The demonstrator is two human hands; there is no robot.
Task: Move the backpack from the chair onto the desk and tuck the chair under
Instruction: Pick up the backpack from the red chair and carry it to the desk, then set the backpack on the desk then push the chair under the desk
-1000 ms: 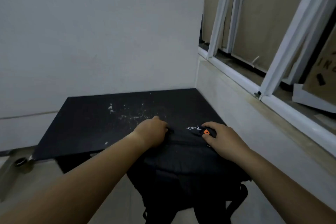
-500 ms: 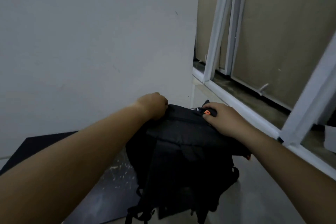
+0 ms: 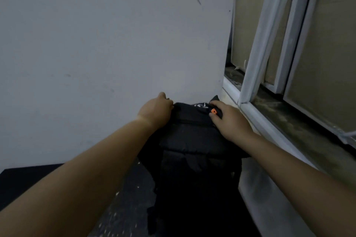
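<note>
The black backpack is standing upright over the dark speckled table, at the frame's centre, in the corner between wall and window frame. The left hand is gripping its top edge at ten o'clock, fingers curled shut on the fabric. The right hand is clamping its top at two o'clock, beside an orange tab.

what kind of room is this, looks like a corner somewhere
Probably a plain room corner used as a work spot: a black desk with white specks sits against a bare white wall, beside a white-framed sliding window. Both hands hold a black backpack over it.
</note>
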